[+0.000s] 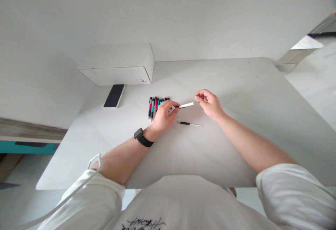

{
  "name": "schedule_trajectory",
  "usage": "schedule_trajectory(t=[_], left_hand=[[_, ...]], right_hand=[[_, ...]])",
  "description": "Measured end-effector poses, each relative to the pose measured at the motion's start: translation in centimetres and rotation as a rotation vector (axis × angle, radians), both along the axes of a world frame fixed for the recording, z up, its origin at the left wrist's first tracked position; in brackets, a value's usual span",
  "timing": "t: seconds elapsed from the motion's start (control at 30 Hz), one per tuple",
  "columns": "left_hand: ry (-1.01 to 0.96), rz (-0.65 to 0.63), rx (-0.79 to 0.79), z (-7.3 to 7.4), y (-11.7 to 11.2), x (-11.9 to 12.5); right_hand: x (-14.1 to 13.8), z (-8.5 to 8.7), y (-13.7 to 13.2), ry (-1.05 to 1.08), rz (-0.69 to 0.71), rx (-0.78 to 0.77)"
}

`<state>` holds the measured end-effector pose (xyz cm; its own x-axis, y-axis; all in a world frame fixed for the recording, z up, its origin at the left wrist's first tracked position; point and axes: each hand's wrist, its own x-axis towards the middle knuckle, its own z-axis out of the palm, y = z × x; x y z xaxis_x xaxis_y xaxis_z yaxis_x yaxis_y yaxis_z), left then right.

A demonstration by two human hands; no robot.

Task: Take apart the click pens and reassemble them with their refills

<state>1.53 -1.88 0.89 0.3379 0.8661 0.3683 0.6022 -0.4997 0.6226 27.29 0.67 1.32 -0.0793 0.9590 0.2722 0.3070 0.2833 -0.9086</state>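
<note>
A white pen barrel with a black clip points rightward from my left hand, whose thumb and fingers are closed on its left end. Just past the barrel's free end is my right hand, its thumb and index finger pinched together. Something tiny and pale may be at those fingertips, too small to name. Below both hands lies the front half of a pen with a black grip and a thin pale refill. Several red, teal and black pens lie in a row, partly hidden behind my left hand.
A white box stands against the wall at the back left. In front of it lies a phone with a dark screen. The white table has a rounded far right corner. A white cable runs by my left sleeve.
</note>
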Motion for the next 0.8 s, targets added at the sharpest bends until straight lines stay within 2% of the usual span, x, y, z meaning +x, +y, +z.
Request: schedule_trajectory(t=[0.13, 0.43, 0.7, 0.8], left_hand=[[-0.143, 0.046, -0.056, 0.2, 0.1, -0.2], [-0.069, 0.007, -0.042, 0.3, -0.1, 0.0], [-0.073, 0.004, -0.058, 0.0, 0.0, 0.0], [-0.085, 0.008, -0.064, 0.0, 0.0, 0.0]], right_hand=[[-0.3, 0.6, -0.6, 0.122, 0.018, -0.029], [-0.9, 1.1, -1.3, 0.221, 0.081, 0.021], [-1.0, 1.7, -1.6, 0.064, 0.084, 0.018], [-0.9, 1.4, -1.5, 0.094, 0.117, 0.013]])
